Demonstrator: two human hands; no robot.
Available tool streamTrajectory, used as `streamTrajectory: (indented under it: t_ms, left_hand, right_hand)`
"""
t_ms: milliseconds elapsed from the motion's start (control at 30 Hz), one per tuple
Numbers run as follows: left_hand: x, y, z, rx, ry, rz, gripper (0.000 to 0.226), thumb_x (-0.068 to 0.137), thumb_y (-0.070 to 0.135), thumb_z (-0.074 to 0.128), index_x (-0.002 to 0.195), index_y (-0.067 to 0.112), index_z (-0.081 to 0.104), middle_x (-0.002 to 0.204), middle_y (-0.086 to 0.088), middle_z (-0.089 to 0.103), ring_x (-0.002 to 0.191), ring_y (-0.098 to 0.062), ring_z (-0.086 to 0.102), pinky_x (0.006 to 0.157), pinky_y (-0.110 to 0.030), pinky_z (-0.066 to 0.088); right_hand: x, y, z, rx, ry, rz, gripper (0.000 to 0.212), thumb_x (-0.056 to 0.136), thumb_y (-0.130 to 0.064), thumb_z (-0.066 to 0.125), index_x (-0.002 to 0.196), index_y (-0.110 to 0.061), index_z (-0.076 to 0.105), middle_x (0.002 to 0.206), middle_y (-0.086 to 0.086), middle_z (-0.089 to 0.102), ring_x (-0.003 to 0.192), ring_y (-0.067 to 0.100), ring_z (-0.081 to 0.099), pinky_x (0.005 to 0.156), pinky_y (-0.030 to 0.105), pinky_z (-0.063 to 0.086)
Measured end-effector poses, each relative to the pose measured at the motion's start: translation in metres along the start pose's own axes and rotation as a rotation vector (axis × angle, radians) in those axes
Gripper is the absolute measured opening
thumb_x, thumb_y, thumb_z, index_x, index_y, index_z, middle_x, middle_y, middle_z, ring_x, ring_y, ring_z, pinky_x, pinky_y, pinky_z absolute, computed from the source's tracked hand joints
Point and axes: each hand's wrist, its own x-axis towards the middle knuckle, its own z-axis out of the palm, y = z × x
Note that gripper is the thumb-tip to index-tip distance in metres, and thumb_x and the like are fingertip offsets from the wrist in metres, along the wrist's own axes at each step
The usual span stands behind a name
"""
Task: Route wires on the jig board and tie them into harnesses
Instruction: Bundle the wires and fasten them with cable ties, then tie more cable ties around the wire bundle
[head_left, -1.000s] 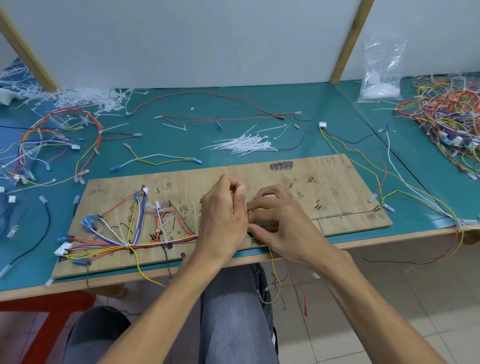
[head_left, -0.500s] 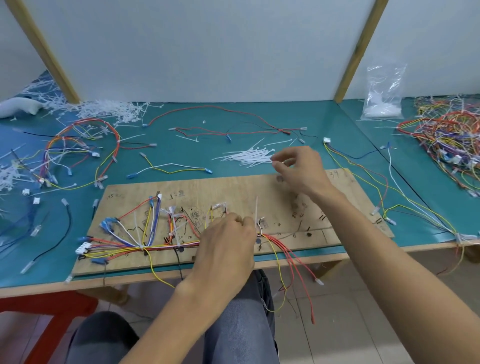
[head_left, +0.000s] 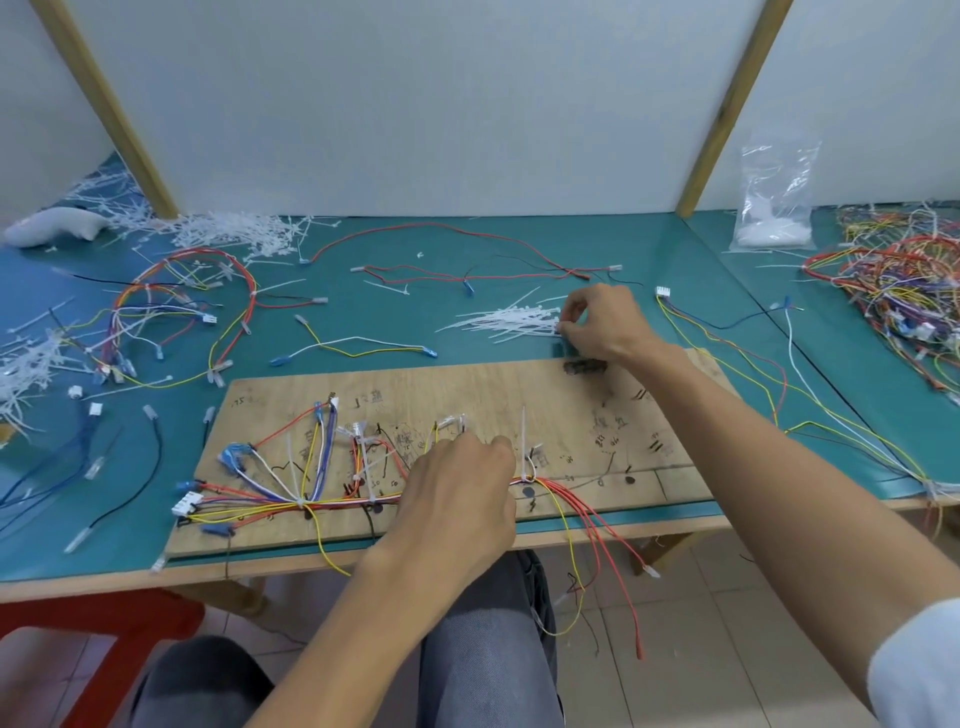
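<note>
The wooden jig board (head_left: 467, 395) lies at the teal table's front edge. Coloured wires (head_left: 291, 483) are routed across its left half and gathered into a bundle along its near side. My left hand (head_left: 457, 493) rests on that bundle at mid-board, fingers curled down over it. Just right of it, a white cable tie (head_left: 524, 441) stands upright around the bundle, and red and yellow wire ends (head_left: 597, 530) hang off the table edge. My right hand (head_left: 602, 322) is beyond the board, pinching at the right end of a pile of white cable ties (head_left: 504, 322).
A tied harness (head_left: 171, 312) and cut tie scraps (head_left: 223, 234) lie at the left. A large tangle of wires (head_left: 904, 291) and a plastic bag (head_left: 774, 208) sit at the right. Loose wires (head_left: 727, 353) trail past the board's right end. A red stool (head_left: 78, 623) stands below left.
My right hand left the bundle on the board and reached forward to the cable tie pile. My left hand stayed on the bundle. The upright tie and hanging wires came into sight.
</note>
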Motion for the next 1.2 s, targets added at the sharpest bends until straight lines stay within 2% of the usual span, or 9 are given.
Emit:
streamTrajectory:
  t_ms: [167,300,533,600,700,800,900,1100,1200]
  left_hand:
    - [0.001,-0.004,-0.001,-0.043,-0.001,0.007,0.016,0.095,0.021,0.05,0.105,0.016,0.062,0.106,-0.003,0.07,0.095,-0.034,0.067,0.076,-0.043,0.056]
    - [0.0,-0.003,-0.002,-0.025,0.021,0.013,0.017,0.095,0.021,0.052,0.107,0.016,0.063,0.099,-0.007,0.067,0.093,-0.035,0.066,0.069,-0.04,0.049]
    - [-0.011,0.001,-0.005,0.02,0.022,0.017,0.015,0.098,0.014,0.053,0.11,0.013,0.061,0.097,-0.013,0.062,0.096,-0.039,0.066,0.068,-0.039,0.041]
    - [-0.022,0.003,-0.001,0.003,0.04,0.052,0.022,0.098,0.009,0.051,0.118,0.012,0.059,0.109,-0.015,0.065,0.113,-0.036,0.062,0.092,-0.043,0.052]
    - [-0.057,0.003,0.006,-0.099,0.201,0.205,0.044,0.099,0.004,0.053,0.143,0.008,0.056,0.146,-0.012,0.06,0.146,-0.027,0.046,0.129,-0.039,0.025]
    - [-0.108,-0.015,0.013,-0.372,0.41,0.248,0.032,0.098,0.004,0.063,0.128,0.011,0.071,0.129,0.0,0.071,0.131,-0.016,0.06,0.117,-0.034,0.042]
    - [-0.15,-0.052,0.02,-0.527,0.568,0.049,0.021,0.099,0.008,0.064,0.113,0.017,0.076,0.113,0.012,0.072,0.112,-0.007,0.067,0.097,-0.026,0.053]
    - [-0.182,-0.107,0.026,-0.609,0.75,-0.584,0.011,0.097,0.016,0.07,0.099,0.026,0.069,0.08,0.016,0.07,0.076,-0.006,0.068,0.068,-0.008,0.047]
    - [-0.18,-0.118,0.033,-0.602,0.701,-0.723,0.015,0.096,0.03,0.072,0.097,0.023,0.059,0.073,0.009,0.059,0.072,-0.011,0.061,0.067,-0.013,0.041]
  right_hand:
    - [-0.019,-0.008,-0.018,0.119,0.074,-0.05,0.008,0.085,-0.018,0.069,0.08,-0.016,0.076,0.077,-0.001,0.076,0.075,0.018,0.071,0.08,0.037,0.059]
    - [-0.042,-0.019,-0.029,0.342,0.171,-0.002,0.013,0.086,-0.018,0.067,0.078,-0.014,0.076,0.072,0.002,0.076,0.074,0.021,0.074,0.079,0.042,0.062]
    - [-0.098,-0.043,-0.017,0.262,-0.05,-0.212,0.011,0.087,-0.021,0.077,0.077,-0.025,0.075,0.072,-0.015,0.074,0.074,0.0,0.07,0.071,0.02,0.053]
    - [-0.11,-0.046,-0.007,0.357,-0.071,-0.174,0.011,0.086,-0.016,0.08,0.077,-0.021,0.075,0.075,-0.01,0.077,0.074,0.007,0.074,0.075,0.029,0.061]
    - [-0.12,-0.051,0.003,0.632,-0.062,-0.049,0.009,0.086,-0.007,0.077,0.078,-0.009,0.075,0.08,0.004,0.08,0.08,0.03,0.079,0.079,0.045,0.065]
    - [-0.128,-0.058,0.002,0.936,0.001,0.037,0.017,0.09,-0.008,0.075,0.075,-0.004,0.067,0.09,0.012,0.081,0.092,0.032,0.08,0.072,0.036,0.066]
    - [-0.135,-0.068,-0.005,1.136,0.077,0.084,0.024,0.09,-0.006,0.071,0.068,-0.01,0.062,0.093,0.016,0.08,0.091,0.032,0.08,0.069,0.033,0.065]
    - [-0.142,-0.093,-0.015,1.191,0.091,0.078,0.012,0.104,-0.003,0.058,0.093,-0.007,0.056,0.085,0.015,0.063,0.077,0.025,0.071,0.069,0.037,0.064]
    - [-0.154,-0.11,-0.024,1.206,0.002,-0.013,0.005,0.109,-0.008,0.054,0.107,-0.009,0.05,0.094,0.014,0.051,0.073,0.026,0.067,0.067,0.039,0.061]
